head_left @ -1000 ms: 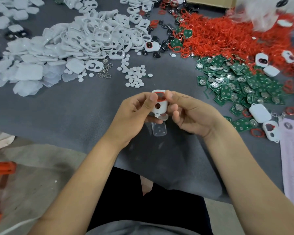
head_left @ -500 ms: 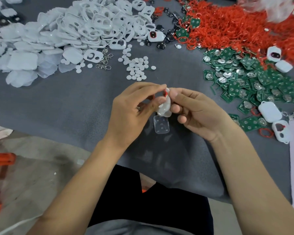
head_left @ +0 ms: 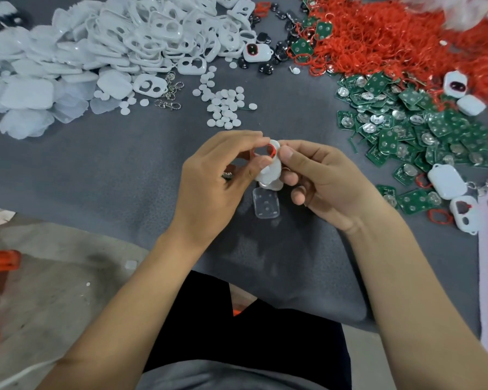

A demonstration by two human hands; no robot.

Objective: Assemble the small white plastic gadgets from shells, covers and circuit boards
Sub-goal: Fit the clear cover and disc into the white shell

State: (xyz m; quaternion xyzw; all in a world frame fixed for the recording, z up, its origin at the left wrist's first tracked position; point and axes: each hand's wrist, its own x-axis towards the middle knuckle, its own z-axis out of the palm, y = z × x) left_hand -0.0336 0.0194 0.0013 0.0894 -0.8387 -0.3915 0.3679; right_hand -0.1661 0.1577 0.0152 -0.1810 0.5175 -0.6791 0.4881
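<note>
Both hands, left hand [head_left: 209, 175] and right hand [head_left: 319, 178], now pinch the white shell [head_left: 271, 170] edge-on, turned from flat; red ring [head_left: 265, 152] seating continues.

The table [head_left: 96, 170] has a matt grey cloth cover. At 11 o'clock the white shells [head_left: 152, 32] are glossy plastic; the clasps [head_left: 168, 104] are shiny metal.

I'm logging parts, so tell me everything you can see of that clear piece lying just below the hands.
The clear piece is a small, see-through, plastic-looking rectangle with rounded corners and a few small round marks on its face. It lies flat on the grey mat, just below the hands; whether they touch it cannot be told.
</note>
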